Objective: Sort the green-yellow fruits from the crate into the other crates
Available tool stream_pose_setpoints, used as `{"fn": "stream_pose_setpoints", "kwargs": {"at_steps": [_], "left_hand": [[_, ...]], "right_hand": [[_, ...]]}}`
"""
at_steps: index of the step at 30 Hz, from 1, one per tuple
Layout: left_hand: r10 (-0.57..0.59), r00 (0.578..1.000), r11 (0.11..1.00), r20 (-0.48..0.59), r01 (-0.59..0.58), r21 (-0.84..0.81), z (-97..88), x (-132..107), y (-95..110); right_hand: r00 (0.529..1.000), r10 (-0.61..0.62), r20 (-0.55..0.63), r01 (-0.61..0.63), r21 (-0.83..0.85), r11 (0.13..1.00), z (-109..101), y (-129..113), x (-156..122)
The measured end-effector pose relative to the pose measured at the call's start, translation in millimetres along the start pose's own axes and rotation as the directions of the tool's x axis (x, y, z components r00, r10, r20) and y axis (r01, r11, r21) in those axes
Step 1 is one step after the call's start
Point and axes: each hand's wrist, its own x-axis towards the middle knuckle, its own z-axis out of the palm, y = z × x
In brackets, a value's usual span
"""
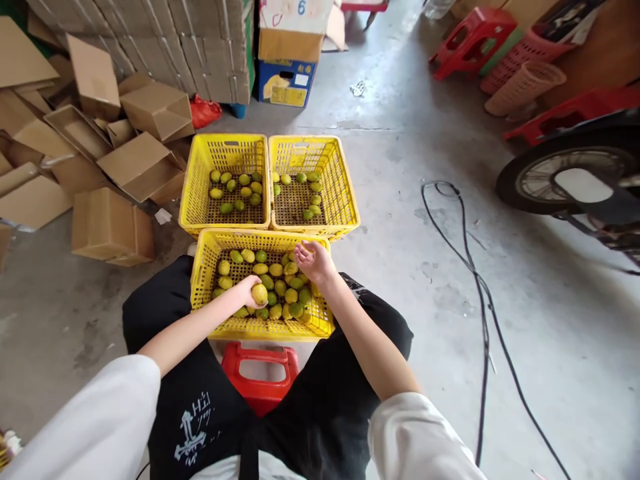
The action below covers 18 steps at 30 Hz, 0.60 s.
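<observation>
My left hand is closed around a yellow lemon above the near yellow crate. Over that crate's right side is my right hand, palm turned up, fingers apart and nothing in it. Many yellow and green lemons lie in the near crate, thickest on its right. Behind it stand two more yellow crates side by side. The back left crate holds several yellow and green lemons; in the back right crate there are several mostly green ones.
A red plastic stool is between my legs. Cardboard boxes are heaped at the left, and a blue box stands behind the crates. On the right, a black cable lies on the floor near a motorcycle wheel.
</observation>
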Motion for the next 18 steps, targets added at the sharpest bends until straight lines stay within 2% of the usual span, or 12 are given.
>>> {"fn": "stream_pose_setpoints", "kwargs": {"at_steps": [2,4,5,7,9,11,13,15,16,17,18], "left_hand": [[0.050,0.999,0.999,0.001,-0.050,-0.021,34.8,-3,14],[0.156,0.986,0.987,0.066,-0.152,-0.056,76.8,-19,40],[0.232,0.962,0.972,0.141,-0.222,-0.080,96.5,-32,53],[0.436,0.834,0.900,0.337,-0.414,-0.139,125.4,-65,78],[0.534,0.728,0.841,0.430,-0.509,-0.183,134.5,-97,93],[0.585,0.641,0.795,0.496,-0.574,-0.196,121.5,-112,98],[0.591,0.610,0.760,0.528,-0.640,-0.112,87.7,-97,93],[0.613,0.631,0.675,0.476,-0.731,0.100,38.4,-54,74],[0.624,0.647,0.593,0.439,-0.757,0.273,11.0,-27,59],[0.625,0.685,0.495,0.374,-0.718,0.489,-16.3,1,41],[0.597,0.754,0.399,0.275,-0.576,0.713,-41.8,27,20]], "right_hand": [[0.999,-0.035,0.024,0.034,0.060,0.998,2,-14,-1],[0.998,-0.053,0.024,0.051,0.095,0.994,0,-25,-4],[0.998,-0.054,0.029,0.051,0.104,0.993,-1,-29,-5],[0.998,-0.044,0.045,0.039,0.111,0.993,-4,-34,-9],[0.998,-0.033,0.048,0.028,0.118,0.993,-6,-37,-12],[0.998,-0.028,0.052,0.021,0.120,0.993,-7,-38,-12],[0.996,-0.034,0.077,0.026,0.101,0.995,-9,-38,-10],[0.993,-0.042,0.106,0.035,0.060,0.998,-12,-35,-7],[0.993,-0.040,0.112,0.036,0.035,0.999,-13,-33,-5],[0.993,-0.033,0.113,0.032,0.008,0.999,-14,-31,-4],[0.994,-0.024,0.111,0.027,-0.018,0.999,-14,-30,-2]]}}
